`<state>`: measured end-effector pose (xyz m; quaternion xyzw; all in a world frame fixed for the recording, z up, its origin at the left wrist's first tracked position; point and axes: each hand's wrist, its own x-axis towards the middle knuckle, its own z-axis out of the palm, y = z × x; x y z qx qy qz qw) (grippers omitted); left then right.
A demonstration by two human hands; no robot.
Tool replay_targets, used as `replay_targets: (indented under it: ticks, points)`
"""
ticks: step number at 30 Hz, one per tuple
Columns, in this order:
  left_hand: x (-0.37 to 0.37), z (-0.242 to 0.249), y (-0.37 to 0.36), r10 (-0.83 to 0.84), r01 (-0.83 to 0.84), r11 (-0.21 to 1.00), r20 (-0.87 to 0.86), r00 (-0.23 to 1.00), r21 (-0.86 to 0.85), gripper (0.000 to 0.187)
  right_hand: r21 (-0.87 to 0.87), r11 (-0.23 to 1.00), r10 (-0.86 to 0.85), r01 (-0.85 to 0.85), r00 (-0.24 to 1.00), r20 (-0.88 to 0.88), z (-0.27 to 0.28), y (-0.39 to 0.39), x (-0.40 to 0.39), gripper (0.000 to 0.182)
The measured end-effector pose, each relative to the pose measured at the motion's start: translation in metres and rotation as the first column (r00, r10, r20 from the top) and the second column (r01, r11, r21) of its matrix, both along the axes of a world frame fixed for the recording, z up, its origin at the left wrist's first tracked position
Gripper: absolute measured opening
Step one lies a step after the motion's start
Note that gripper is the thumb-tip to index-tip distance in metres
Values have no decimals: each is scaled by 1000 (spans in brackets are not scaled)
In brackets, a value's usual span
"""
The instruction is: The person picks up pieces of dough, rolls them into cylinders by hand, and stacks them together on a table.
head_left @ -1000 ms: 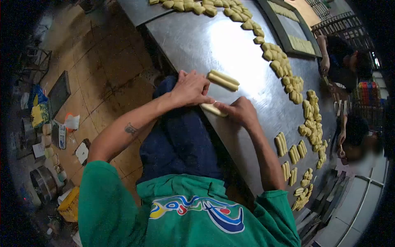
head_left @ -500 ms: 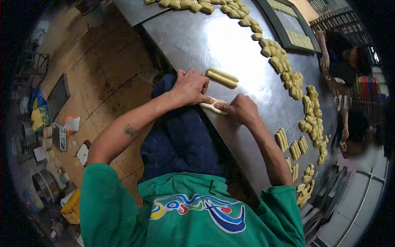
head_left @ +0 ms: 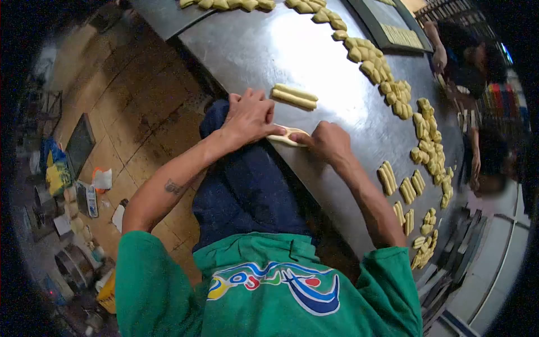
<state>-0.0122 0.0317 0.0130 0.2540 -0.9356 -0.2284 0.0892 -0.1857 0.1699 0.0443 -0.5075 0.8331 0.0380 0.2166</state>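
Shiny metal table point(head_left: 331, 84) here, and your thumbs are both pressed into the dough piece point(head_left: 287, 140) by its near edge. Left hand point(head_left: 247, 119) and right hand point(head_left: 331, 141) have fingers curled; can't tell if they're pinching. Dough sticks point(head_left: 295, 96) lie just beyond, lumps point(head_left: 397, 98) farther out.

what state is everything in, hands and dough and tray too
Left hand: fingers curled, thumb on the dough piece
Right hand: fingers curled, thumb on it too
Dough piece: flattened between the thumbs
Roll pair: side by side, untouched
Grouped rolls: lined up closely
Dough lumps: clustered, not rolled
Tray: partly filled
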Motion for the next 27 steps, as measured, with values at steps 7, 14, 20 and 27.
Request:
replay_targets:
  ticks: [7,14,20,27]
  points:
    - [-1,2,-13,-131,131,991,-24,991,7,55,-83,984,171,-159,971,167,-9,2,-29,82]
    - [-12,10,-6,-38,43,997,90,995,-57,54,44,994,94,-97,993,73,19,-23,-13,85]
    - [5,1,-5,-82,82,995,13,997,-52,41,20,1000,-5,0,980,201,-6,0,-22,80]
    - [0,-2,-20,-172,172,984,9,985,-51,46,-152,971,205,-183,968,145,-13,-7,-37,86]
